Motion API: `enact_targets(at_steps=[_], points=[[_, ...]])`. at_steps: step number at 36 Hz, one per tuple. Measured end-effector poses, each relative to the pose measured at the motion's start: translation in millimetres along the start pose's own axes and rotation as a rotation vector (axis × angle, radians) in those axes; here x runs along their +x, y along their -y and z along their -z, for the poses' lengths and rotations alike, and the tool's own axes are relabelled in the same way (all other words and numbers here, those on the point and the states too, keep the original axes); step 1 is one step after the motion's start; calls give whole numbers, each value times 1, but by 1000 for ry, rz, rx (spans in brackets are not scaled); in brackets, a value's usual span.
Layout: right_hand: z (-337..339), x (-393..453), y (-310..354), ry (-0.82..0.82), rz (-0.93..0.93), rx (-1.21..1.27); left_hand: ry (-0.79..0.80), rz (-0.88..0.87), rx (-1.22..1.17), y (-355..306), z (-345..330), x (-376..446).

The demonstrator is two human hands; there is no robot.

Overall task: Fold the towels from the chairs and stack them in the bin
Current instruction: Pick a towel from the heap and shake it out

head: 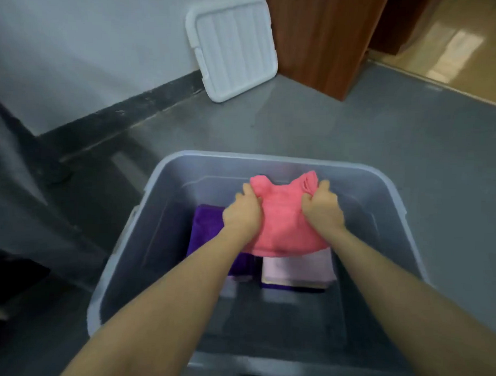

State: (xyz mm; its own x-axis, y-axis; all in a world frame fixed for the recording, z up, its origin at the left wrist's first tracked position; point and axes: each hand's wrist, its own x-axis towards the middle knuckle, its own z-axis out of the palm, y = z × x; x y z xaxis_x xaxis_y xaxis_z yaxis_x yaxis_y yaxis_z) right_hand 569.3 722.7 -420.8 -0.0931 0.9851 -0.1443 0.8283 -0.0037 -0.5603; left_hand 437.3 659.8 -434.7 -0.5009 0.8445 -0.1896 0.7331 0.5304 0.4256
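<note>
A folded pink towel hangs inside the translucent grey bin, held from both sides. My left hand grips its left edge and my right hand grips its right edge. Under it, on the bin floor, lies a purple towel at the left and a pale lilac towel on a small stack at the right. The pink towel hides part of both stacks.
The bin stands on a grey floor. Its white lid leans against the wall at the back. A brown wooden door or cabinet is at the back right. Dark furniture stands at the left.
</note>
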Motion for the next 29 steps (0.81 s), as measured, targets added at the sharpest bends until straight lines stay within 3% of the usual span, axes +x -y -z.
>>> enact_targets(at_steps=[9, 13, 21, 27, 29], points=[[-44, 27, -76, 98, -108, -61, 256, 99, -27, -6, -85, 21], [-62, 32, -96, 187, -179, 4, 392, 30, 14, -1, -106, 22], [-71, 31, -111, 93, -128, 219, 468, -22, 156, 6, -126, 20], [-71, 26, -114, -44, 45, -418, 403, -216, 348, 7, -123, 12], [-73, 23, -118, -77, 88, -499, 427, -242, 367, 8, -120, 9]])
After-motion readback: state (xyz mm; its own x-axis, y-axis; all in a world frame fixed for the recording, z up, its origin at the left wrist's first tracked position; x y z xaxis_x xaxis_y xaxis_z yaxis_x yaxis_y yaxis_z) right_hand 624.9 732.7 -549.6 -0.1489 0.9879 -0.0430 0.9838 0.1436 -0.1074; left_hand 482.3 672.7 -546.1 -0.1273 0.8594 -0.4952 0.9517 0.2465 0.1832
